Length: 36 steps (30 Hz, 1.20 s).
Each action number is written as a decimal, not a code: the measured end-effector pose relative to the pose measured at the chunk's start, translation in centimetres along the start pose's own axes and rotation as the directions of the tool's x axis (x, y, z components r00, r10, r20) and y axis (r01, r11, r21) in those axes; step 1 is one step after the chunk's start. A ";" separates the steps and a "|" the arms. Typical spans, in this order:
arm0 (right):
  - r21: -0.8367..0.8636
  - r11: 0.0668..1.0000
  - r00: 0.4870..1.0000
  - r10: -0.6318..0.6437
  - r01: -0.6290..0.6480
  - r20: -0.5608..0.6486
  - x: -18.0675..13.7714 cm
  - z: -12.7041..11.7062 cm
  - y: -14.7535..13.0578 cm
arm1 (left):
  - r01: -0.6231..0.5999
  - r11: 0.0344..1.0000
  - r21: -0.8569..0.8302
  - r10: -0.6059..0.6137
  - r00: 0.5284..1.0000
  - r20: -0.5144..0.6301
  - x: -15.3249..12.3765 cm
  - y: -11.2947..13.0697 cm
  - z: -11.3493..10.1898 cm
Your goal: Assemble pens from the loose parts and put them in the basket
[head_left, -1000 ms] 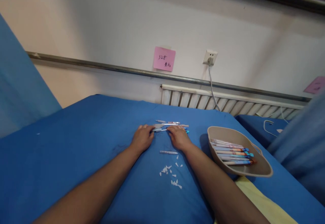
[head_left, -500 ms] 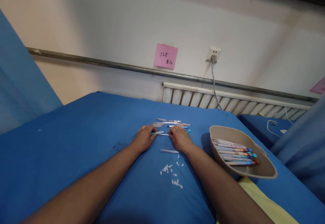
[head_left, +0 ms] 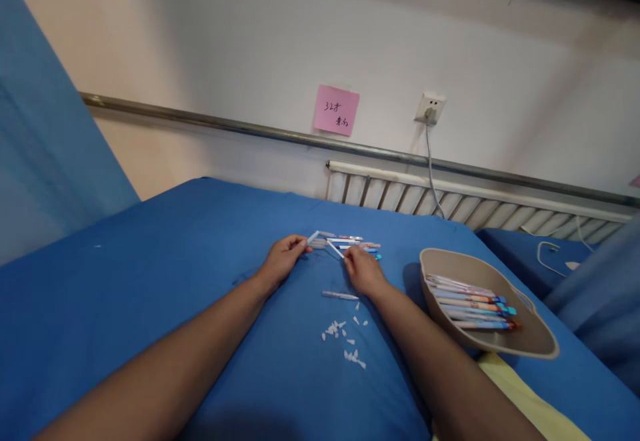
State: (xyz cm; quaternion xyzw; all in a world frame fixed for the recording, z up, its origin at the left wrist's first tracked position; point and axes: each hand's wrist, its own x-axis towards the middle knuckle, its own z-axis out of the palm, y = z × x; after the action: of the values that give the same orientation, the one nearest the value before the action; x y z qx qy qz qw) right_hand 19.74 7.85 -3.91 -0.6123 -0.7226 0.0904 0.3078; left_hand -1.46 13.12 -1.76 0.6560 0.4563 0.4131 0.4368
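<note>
My left hand (head_left: 284, 259) pinches a pale blue pen barrel (head_left: 313, 236) that tilts up to the right. A thin white stick, like a pen refill (head_left: 335, 249), slants up to the left from the closed fingers of my right hand (head_left: 365, 271). Just behind both hands lies a group of pens and pen parts (head_left: 350, 242). Closer to me, a clear patterned pen barrel (head_left: 339, 295) rests on the blue cloth. Small white cone-shaped tips (head_left: 334, 328) are scattered between my forearms.
A beige basket (head_left: 467, 259) with several pens (head_left: 473, 304) stands on the right, beside a yellow cloth (head_left: 525, 398). The blue-covered surface (head_left: 200, 228) runs back to a radiator (head_left: 390, 191) at the wall. Blue curtains (head_left: 45, 114) hang at both sides.
Both hands have lifted slightly and moved apart. The barrel and the white stick, level and close together before, now tilt up towards each other. The view has shifted slightly.
</note>
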 end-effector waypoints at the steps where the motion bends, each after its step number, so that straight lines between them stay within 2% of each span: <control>1: 0.106 0.994 0.998 0.047 -0.042 -0.048 0.1 0.2 0.3 | 0.014 1.000 -0.023 -0.014 1.000 -0.003 0.1 0.1 -0.2; 4: 0.348 0.933 0.977 0.151 -0.091 -0.150 0.4 0.5 0.9 | 0.052 0.995 -0.083 -0.051 0.999 0.016 0.1 0.3 -0.9; 9: 0.540 0.832 0.950 0.257 -0.124 -0.178 0.7 0.7 1.3 | 0.093 0.989 -0.119 -0.087 0.995 0.051 -0.1 0.7 -1.2; 14: 0.667 0.729 0.911 0.365 -0.152 -0.192 0.9 0.3 1.5 | 0.082 0.992 -0.098 -0.072 0.992 0.099 -0.5 0.9 -0.6; 19: 0.708 0.691 0.887 0.410 -0.147 -0.215 1.1 0.1 1.6 | 0.060 0.996 -0.073 -0.050 0.990 0.133 -0.5 0.6 -0.2; 25: 0.691 0.709 0.894 0.391 -0.140 -0.219 1.1 0.4 1.9 | 0.027 0.998 -0.053 -0.018 0.985 0.174 -0.6 0.3 -0.1; 30: 0.665 0.736 0.929 0.325 -0.129 -0.179 0.8 0.5 1.4 | 0.006 1.000 0.001 -0.006 0.981 0.193 -0.8 0.5 -0.2; 33: 0.619 0.779 0.960 0.239 -0.100 -0.146 0.4 0.5 0.3 | -0.014 0.999 0.047 0.004 0.981 0.192 -0.8 0.6 -0.2; 36: 0.526 0.850 0.990 0.099 -0.032 -0.100 -0.2 0.8 -1.0 | -0.051 0.997 0.061 0.037 0.978 0.205 -0.9 0.7 -0.1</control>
State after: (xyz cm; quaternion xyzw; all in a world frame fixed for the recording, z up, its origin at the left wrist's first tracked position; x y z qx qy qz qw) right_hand 18.50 7.63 -4.07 -0.5342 -0.6293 0.2558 0.5031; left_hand -1.66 12.14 -1.22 0.7188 0.4077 0.3380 0.4503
